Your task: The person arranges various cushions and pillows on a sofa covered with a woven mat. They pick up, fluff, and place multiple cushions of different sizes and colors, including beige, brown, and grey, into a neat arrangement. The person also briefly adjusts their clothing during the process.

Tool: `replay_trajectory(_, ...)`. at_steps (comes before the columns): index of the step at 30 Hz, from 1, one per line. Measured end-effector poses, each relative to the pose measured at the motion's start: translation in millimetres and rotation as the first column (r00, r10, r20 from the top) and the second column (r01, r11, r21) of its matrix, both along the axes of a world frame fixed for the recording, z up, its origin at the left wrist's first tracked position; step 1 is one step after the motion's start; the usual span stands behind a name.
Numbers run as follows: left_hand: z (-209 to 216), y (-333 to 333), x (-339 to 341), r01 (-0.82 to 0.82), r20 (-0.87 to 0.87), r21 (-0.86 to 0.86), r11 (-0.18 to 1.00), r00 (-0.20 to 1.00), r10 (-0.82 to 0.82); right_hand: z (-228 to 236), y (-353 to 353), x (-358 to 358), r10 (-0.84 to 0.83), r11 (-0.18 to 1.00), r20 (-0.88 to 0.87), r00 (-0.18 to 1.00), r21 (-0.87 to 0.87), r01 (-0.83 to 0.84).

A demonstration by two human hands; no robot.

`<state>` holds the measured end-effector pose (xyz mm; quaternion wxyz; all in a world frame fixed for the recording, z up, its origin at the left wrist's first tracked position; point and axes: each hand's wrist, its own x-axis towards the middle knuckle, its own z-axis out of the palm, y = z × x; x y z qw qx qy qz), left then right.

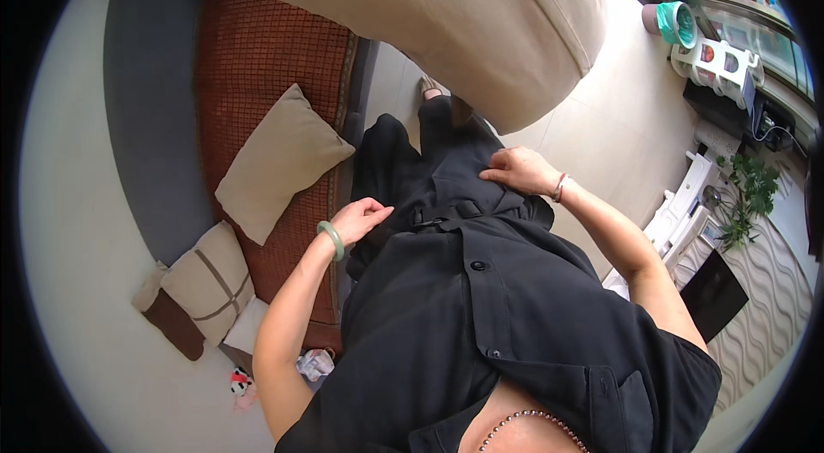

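Observation:
My left hand point(360, 217) is beside my left hip, its fingers drawn together with nothing visible in them; a green bangle point(330, 240) circles that wrist. My right hand point(519, 170) lies against the black trousers point(451, 174) at my right thigh, fingers curled in on the cloth. A red-banded bracelet point(560, 188) is on the right wrist. Nearest to the left hand, a beige cushion point(275, 166) lies at a slant on the sofa's brown woven cover point(300, 50). Ahead of my legs, a large beige padded piece with a piped seam point(463, 15) fills the upper view.
Other cushions point(210, 277) lean at the sofa's near end, beside a small panda toy point(240, 382). Pale floor tiles point(571, 140) extend to my right. Farther right are a bin with a green liner point(674, 22), a white rack point(717, 67), a leafy plant point(748, 191) and a dark screen point(714, 294).

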<state>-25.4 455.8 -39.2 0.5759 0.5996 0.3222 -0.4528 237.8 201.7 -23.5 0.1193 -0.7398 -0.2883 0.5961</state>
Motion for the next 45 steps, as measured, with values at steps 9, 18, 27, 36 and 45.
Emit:
replay_trajectory(9, 7, -11, 21, 0.094, 0.299, 0.711, 0.697, 0.856, -0.421, -43, 38, -7, -0.059, 0.928, 0.377, 0.925, 0.361, -0.088)
replay_trajectory(18, 35, -22, -102, -0.673, -0.327, 0.142, 0.726, 0.661, 0.676, 34, -70, 16, -0.409, 0.905, -0.007, 0.912, -0.131, 0.405)
replay_trajectory(27, 46, -36, -89, -0.654, -0.02, -0.013, 0.757, 0.757, 0.653, 43, -34, -31, -0.718, 0.687, -0.057, 0.694, 0.1, 0.72)
replay_trajectory(36, 30, -71, -107, -0.695, 0.414, 0.478, 0.537, 0.718, 0.56, 12, -21, -19, -0.6, 0.776, 0.171, 0.782, 0.362, 0.516)
replay_trajectory(45, -20, -64, -145, -0.648, 0.44, 0.554, 0.522, 0.761, 0.477, -29, -41, -7, -0.403, 0.904, 0.007, 0.915, 0.155, 0.398)
